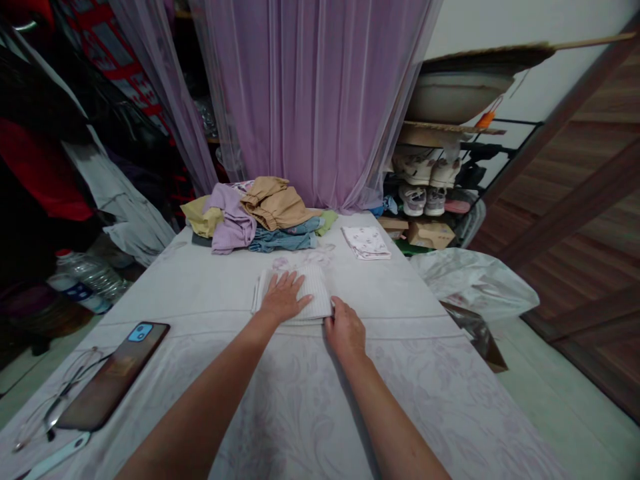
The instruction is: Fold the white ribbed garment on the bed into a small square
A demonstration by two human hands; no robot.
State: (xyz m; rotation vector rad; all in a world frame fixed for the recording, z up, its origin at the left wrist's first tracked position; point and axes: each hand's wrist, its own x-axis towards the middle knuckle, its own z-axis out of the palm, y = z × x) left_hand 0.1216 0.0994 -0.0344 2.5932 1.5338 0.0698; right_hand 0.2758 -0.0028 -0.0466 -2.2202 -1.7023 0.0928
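Left hand (284,298) open, palm flat on folded white cloth (313,291); right hand (345,328) open against near edge, nothing gripped. Flat palm keeps folds smooth, no bunching.

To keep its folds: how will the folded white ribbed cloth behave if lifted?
The folded white ribbed cloth is probably floppy and light: it lies thin and flattens under the left hand. Only folded, it would likely fall open if lifted by one edge.

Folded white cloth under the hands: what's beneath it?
The folded white cloth sits on a pale floral cover, the left hand on top, the right hand at its edge. What lies directly beneath is hidden.
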